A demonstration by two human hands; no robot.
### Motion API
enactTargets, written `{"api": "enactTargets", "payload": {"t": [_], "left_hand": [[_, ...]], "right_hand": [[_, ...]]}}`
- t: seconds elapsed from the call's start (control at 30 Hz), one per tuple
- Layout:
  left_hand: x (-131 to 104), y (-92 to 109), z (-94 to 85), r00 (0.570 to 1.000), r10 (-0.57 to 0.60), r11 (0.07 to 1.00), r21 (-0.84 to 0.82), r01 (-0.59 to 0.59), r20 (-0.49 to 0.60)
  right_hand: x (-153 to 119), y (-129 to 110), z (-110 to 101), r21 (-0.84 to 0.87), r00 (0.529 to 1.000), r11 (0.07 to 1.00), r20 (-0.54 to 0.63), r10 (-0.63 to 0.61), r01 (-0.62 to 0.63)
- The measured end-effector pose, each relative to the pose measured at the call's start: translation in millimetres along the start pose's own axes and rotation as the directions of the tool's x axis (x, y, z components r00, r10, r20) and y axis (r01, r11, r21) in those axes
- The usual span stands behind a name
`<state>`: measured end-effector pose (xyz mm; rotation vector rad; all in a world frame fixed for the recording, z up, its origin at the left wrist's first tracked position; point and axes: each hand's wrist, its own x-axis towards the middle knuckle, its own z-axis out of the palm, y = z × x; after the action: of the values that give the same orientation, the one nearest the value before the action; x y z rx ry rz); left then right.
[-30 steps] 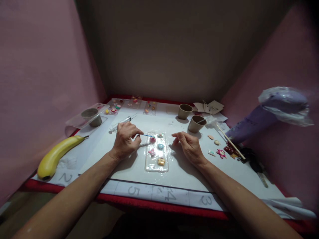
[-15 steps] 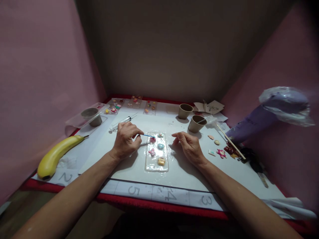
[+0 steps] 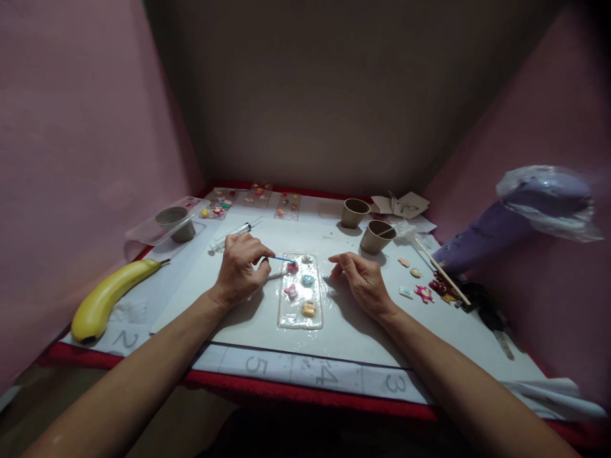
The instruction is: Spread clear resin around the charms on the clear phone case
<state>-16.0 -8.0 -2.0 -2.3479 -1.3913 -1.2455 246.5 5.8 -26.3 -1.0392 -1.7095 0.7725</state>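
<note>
My left hand [image 3: 242, 268] pinches a thin blue stick [image 3: 282, 259], its tip at a dark red charm [image 3: 292, 268] on a clear phone case [image 3: 300, 321]. The case lies flat on a white board and has a wet-looking, glossy surface. Also on it sit a blue charm [image 3: 308, 280], a pink charm [image 3: 291, 291], a yellow-brown charm [image 3: 309, 309] and a small greenish one at the top. Just right of the case, my right hand [image 3: 360, 278] rests on its side, fingers loosely bent and apart, holding nothing that I can see.
A syringe [image 3: 233, 237] lies behind my left hand. Two brown cups [image 3: 355, 214] stand at the back right, loose charms [image 3: 424, 294] and a wooden stick [image 3: 443, 272] nearer. A banana [image 3: 114, 299] is at left; decorated clear cases [image 3: 287, 207] lie at the back.
</note>
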Motion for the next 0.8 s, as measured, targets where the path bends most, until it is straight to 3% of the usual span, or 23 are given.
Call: {"api": "enactTargets", "payload": {"t": [0.8], "left_hand": [[0.0,-0.5,-0.1,1.0,0.023,1.0,-0.009,-0.023,-0.016]], "right_hand": [[0.1,1.7,-0.1,0.006,1.0,1.0,0.014,0.015,-0.015]]}}
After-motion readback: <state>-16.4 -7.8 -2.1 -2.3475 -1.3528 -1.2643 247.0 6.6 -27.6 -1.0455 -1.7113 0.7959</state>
